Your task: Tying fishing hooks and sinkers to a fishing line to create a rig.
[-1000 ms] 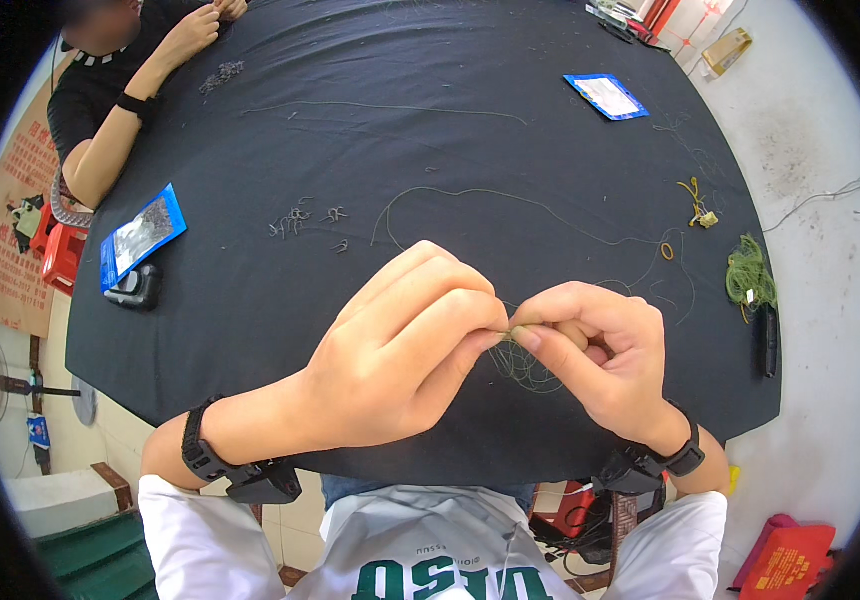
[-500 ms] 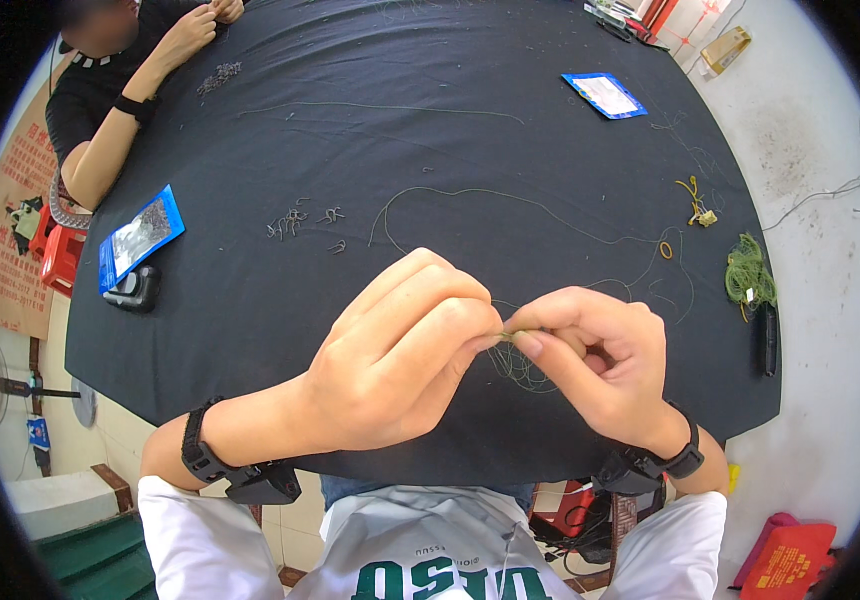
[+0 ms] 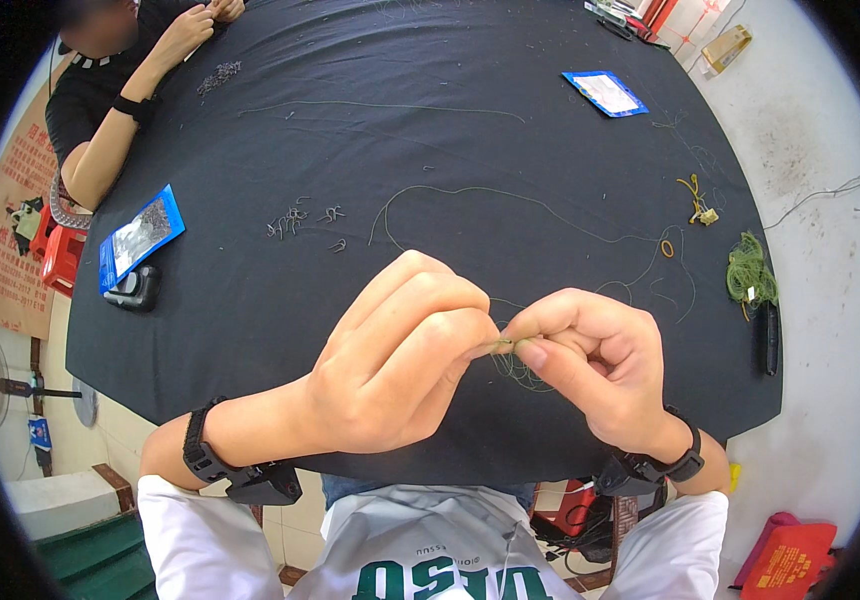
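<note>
"Where do you have the green line (image 3: pixel 502 344)?"

"Up between my fingertips, over the table (image 3: pixel 300 310), on the near-edge side and roughly midway between its left and right edges."

"And how are your hands set?"

"Both are closed to a pinch. My left hand (image 3: pixel 390 365) has thumb and forefinger together on the line, the other fingers bent alongside. My right hand (image 3: pixel 600 370) pinches it just beside that, its remaining fingers curled toward the palm."

"Which way does it point?"

"The short piece between my tips lies left to right, roughly along the near edge — its long axis crosses in front of me. Thin loops (image 3: pixel 522 375) show just below, bowing toward the near edge."

"What else is out there?"

"A loose strand (image 3: pixel 540 206) beyond my hands: it arches from behind my left hand toward the right edge, passing near a small yellow ring (image 3: pixel 667 249). I can't tell whether it joins what I hold. Small hooks (image 3: pixel 290 222) lie toward the left edge, and a green bundle (image 3: pixel 748 270) sits by the right edge."
</note>
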The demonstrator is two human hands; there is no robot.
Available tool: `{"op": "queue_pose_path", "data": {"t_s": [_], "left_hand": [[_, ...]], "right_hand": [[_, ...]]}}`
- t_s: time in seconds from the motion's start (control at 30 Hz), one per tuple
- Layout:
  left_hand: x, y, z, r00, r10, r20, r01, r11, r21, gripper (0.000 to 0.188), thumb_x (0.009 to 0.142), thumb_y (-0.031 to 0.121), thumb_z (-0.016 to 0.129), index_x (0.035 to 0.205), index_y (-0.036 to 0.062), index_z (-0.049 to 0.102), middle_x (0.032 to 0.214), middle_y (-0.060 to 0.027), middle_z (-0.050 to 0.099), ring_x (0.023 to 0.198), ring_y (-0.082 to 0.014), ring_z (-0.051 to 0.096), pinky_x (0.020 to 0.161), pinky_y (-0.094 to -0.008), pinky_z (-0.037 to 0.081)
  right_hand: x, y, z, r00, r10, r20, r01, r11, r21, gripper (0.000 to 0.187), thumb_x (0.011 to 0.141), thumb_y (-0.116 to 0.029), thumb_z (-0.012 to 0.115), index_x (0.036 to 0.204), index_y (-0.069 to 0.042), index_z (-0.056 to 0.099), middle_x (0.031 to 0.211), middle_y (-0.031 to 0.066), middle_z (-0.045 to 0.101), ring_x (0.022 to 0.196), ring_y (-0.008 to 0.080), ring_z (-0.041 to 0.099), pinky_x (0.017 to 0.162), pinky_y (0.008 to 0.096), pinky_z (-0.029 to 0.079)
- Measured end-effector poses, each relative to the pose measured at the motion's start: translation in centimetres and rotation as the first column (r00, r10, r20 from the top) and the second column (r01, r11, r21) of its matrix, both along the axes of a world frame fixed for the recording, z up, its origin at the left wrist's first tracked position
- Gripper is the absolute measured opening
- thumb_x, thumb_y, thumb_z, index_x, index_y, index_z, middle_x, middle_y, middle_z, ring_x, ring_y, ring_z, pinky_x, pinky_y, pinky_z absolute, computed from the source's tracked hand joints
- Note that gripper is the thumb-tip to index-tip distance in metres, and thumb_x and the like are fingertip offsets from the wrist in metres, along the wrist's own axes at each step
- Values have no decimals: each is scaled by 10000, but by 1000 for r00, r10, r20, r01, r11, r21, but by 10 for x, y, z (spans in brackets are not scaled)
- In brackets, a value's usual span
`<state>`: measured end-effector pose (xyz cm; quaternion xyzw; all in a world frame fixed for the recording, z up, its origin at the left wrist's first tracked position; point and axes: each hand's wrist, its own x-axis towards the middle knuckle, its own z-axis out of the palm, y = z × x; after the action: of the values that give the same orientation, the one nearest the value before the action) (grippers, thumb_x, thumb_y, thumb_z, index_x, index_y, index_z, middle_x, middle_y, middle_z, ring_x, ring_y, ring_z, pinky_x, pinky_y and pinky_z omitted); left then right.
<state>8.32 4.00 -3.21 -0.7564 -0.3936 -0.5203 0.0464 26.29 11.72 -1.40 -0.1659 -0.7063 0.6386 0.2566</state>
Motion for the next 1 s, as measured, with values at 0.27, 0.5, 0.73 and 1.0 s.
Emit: {"op": "queue_pose_path", "data": {"t_s": [0.27,0.5,0.73,1.0], "left_hand": [[1,0,1,1000,-9,3,9,1000,4,216,701,-120,604,873,-9,535,811,-133,565,654,-236,537,580,-314,440],[3,1,2,1000,-17,4,17,998,65,263,594,-128,641,829,-69,537,805,-169,533,626,-275,507,515,-326,431],[3,0,7,994,-37,105,39,999,-15,224,633,-133,620,822,-49,534,795,-147,530,650,-269,517,549,-324,431],[-33,0,24,966,233,113,-165,892,-422,47,797,-10,594,836,-13,567,774,-92,573,728,-172,572,676,-269,457]], "right_hand": [[1,0,1,1000,16,0,-16,998,-57,118,871,-24,577,966,32,616,535,-113,377,482,-26,243,456,186,163],[4,2,1,1000,29,10,-29,999,-39,107,874,-44,580,942,26,625,527,-112,368,479,-22,241,455,191,165],[5,5,8,999,21,42,-23,999,38,111,861,-37,591,948,18,632,537,-97,394,482,-14,248,457,194,174],[-4,45,30,884,-63,463,-9,988,152,93,829,-64,597,832,2,663,649,27,635,527,29,535,444,173,388]]}}
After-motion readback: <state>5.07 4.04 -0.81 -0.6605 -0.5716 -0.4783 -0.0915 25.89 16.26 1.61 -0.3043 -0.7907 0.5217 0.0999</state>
